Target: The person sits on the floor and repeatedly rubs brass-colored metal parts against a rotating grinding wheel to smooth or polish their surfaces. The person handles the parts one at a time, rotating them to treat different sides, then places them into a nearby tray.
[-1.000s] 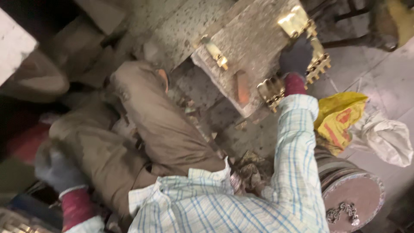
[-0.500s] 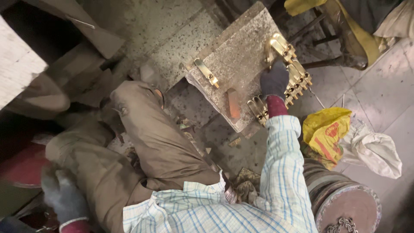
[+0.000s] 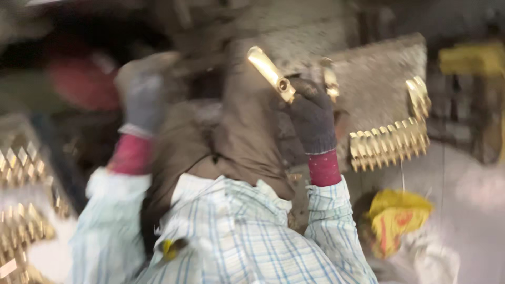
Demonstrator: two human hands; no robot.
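Note:
My right hand (image 3: 311, 118), in a dark glove with a red cuff, grips a shiny brass tube-shaped part (image 3: 270, 72) and holds it up over my knee. My left hand (image 3: 141, 92), in a grey glove with a red cuff, is raised at the left with nothing seen in it; the blur hides its fingers. A row of brass parts (image 3: 390, 143) lies along the edge of a rough grey metal slab (image 3: 379, 84) right of my right hand. Another brass piece (image 3: 330, 79) rests on the slab behind that hand.
Several more brass parts (image 3: 23, 210) are stacked at the lower left. A yellow and red cloth (image 3: 397, 221) lies on the floor at the lower right. My brown trouser legs (image 3: 231, 142) fill the middle. A yellow object (image 3: 471, 58) sits at the far right.
My right hand left the row of brass parts on the slab and now holds one brass part up. My left hand rose from low at the left. The view swung and blurred.

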